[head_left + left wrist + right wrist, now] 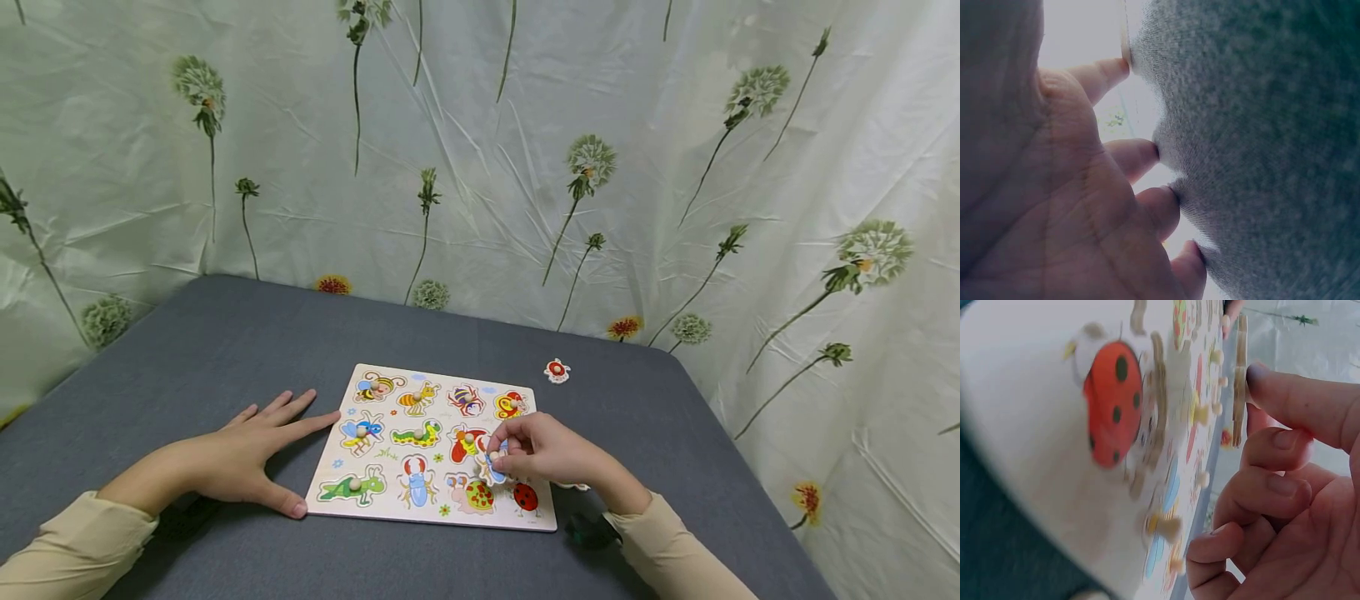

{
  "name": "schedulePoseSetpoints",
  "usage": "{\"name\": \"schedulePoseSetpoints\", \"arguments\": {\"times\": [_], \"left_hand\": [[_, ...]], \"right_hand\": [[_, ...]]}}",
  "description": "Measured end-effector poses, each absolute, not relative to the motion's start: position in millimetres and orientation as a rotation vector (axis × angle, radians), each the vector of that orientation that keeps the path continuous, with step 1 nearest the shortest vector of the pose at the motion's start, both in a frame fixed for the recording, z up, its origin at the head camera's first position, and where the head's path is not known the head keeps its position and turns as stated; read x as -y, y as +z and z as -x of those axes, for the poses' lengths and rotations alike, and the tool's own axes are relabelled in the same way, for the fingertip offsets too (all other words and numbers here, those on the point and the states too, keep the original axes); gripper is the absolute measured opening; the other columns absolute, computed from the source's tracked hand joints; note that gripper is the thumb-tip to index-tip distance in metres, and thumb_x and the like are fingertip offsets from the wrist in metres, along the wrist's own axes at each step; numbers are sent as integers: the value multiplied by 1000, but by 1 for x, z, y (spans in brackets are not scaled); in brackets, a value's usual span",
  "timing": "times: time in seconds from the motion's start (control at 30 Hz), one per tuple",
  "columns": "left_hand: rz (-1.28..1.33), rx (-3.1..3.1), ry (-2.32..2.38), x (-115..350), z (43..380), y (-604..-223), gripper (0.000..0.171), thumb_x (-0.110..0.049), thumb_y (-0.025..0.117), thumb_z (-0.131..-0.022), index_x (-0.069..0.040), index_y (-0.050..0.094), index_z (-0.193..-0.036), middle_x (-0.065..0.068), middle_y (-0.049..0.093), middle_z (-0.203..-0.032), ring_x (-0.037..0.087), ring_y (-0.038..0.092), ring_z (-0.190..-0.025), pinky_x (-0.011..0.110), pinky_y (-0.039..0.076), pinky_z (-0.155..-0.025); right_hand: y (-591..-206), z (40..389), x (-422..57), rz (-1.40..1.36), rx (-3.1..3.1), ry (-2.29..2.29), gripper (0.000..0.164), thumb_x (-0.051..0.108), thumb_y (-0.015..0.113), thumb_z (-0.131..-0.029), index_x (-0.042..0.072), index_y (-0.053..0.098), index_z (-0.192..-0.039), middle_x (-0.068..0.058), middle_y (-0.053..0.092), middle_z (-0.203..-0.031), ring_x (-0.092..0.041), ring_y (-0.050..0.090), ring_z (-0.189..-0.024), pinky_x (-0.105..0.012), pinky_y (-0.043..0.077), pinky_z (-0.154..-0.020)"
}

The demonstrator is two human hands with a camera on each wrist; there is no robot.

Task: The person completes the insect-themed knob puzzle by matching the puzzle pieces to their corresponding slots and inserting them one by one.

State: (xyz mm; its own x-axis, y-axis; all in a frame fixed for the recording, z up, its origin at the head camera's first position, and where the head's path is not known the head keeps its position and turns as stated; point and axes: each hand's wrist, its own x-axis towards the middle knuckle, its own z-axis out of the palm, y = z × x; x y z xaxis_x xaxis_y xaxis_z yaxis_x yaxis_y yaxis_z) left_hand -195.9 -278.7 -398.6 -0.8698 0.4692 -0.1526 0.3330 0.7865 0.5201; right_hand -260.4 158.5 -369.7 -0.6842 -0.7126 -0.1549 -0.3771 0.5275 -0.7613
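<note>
A wooden knob puzzle board (pixel 378 522) printed with insects lies on the table. Above its right half, my right hand (pixel 558 450) pinches a blue beetle puzzle piece (pixel 489 473) by its small knob between thumb and finger. The right wrist view catches that piece edge-on, raised off the board, and the other fingers curl loosely. Under it are printed recesses of a snail (pixel 478 496) and a ladybug (pixel 526 497); a blue stag beetle recess (pixel 417 482) is further left. My left hand (pixel 232 458) is spread on the table, thumb and index finger at the board's left edge.
A small red puzzle piece (pixel 557 372) lies on the table behind the board's right corner. Another pale piece (pixel 576 486) shows partly beneath my right wrist. Several knobbed pieces sit in the board, such as the green caterpillar (pixel 431 433). A flowered curtain (pixel 480 208) hangs behind the grey table.
</note>
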Motion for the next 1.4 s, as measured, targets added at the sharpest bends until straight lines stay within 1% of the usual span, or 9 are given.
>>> {"name": "schedulePoseSetpoints", "arguments": {"times": [0.13, 0.47, 0.67, 0.9, 1.2, 1.4], "left_hand": [[-612, -2700, 707, 278, 196, -398, 117, -65, 89, -76, -26, 33, -171, 33, 10, -177, 68, 2, -158, 90, 3, -114], [-599, -2702, 707, 279, 197, -399, 117, -67, 89, -75, -28, 33, -171, 32, 11, -177, 68, 2, -158, 89, 2, -114], [-587, -2699, 717, 278, 197, -401, 117, -70, 88, -74, -30, 34, -170, 32, 12, -177, 67, 3, -159, 89, 3, -115], [-605, -2703, 705, 280, 197, -400, 116, -66, 89, -76, -28, 33, -171, 33, 10, -177, 69, 2, -157, 90, 2, -114], [-609, -2702, 709, 279, 196, -398, 116, -66, 88, -76, -27, 33, -171, 33, 10, -177, 69, 2, -157, 90, 3, -114], [-618, -2707, 705, 279, 196, -399, 117, -67, 88, -76, -27, 33, -171, 33, 11, -177, 69, 3, -157, 90, 3, -114]], "right_hand": [[-371, 259, -147, 903, -2317, -983, 13, 16, 76, -100, 6, 72, -106, 7, 45, -68, -3, 41, -59, -19, 38, -58], [-374, 254, -122, 916, -2263, -988, 11, 14, 74, -101, 8, 73, -110, 8, 45, -68, -4, 37, -58, -19, 36, -58], [-377, 252, -109, 894, -2275, -1003, 8, 13, 75, -99, 9, 75, -106, 8, 43, -66, -5, 36, -57, -20, 34, -57], [-378, 247, -95, 877, -2296, -1031, 8, 14, 78, -97, 9, 76, -104, 8, 45, -66, -4, 39, -59, -18, 34, -59], [-382, 242, -80, 858, -2294, -1037, 7, 13, 79, -96, 9, 78, -102, 10, 46, -62, -3, 38, -55, -18, 35, -56], [-383, 239, -73, 852, -2332, -994, 7, 13, 81, -96, 9, 79, -101, 11, 46, -60, -3, 38, -53, -18, 32, -53]]}}
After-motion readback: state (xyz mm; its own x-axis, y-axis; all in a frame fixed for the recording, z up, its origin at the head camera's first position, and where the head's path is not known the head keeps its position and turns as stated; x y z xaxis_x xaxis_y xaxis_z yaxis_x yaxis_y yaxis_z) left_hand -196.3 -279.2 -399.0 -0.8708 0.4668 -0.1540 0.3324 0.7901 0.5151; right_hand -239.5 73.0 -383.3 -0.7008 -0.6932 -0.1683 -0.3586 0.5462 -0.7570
